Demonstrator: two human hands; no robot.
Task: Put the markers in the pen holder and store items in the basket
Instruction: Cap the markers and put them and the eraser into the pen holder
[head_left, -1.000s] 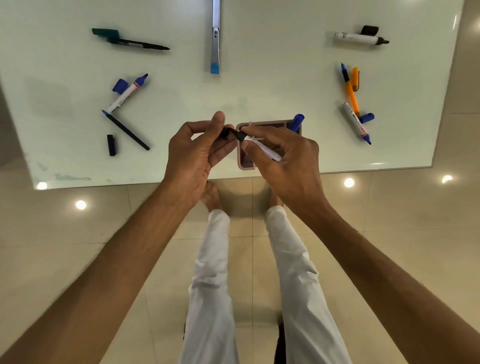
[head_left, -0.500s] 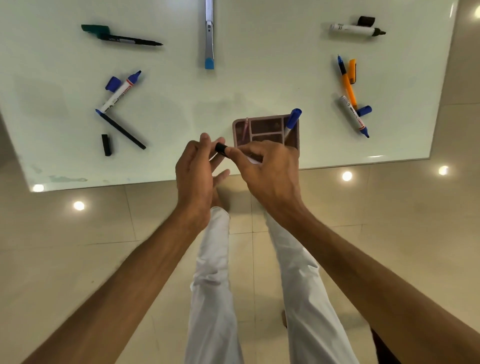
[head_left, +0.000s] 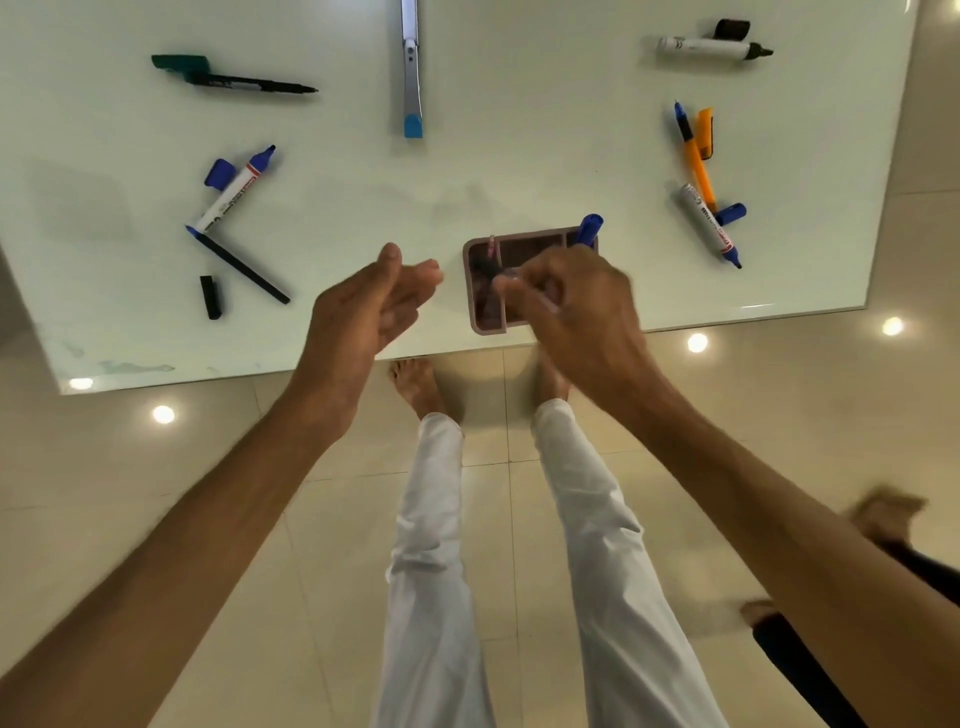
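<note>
Markers are lying all over our glass table (head_left: 519, 156), and we're pinching one (head_left: 540, 302) in our right hand (head_left: 576, 306) right over the pen holder (head_left: 480, 325) near the front edge; our left hand (head_left: 363, 312) is hanging spread and empty beside it.

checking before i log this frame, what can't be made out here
Head view only:
- Marker in the right hand: blurred and mostly covered by the fingers.
- Pen holder: near compartments hidden by that hand.
- Grey tool: cut off by the top edge.
- Marker labels: too small to read.
</note>
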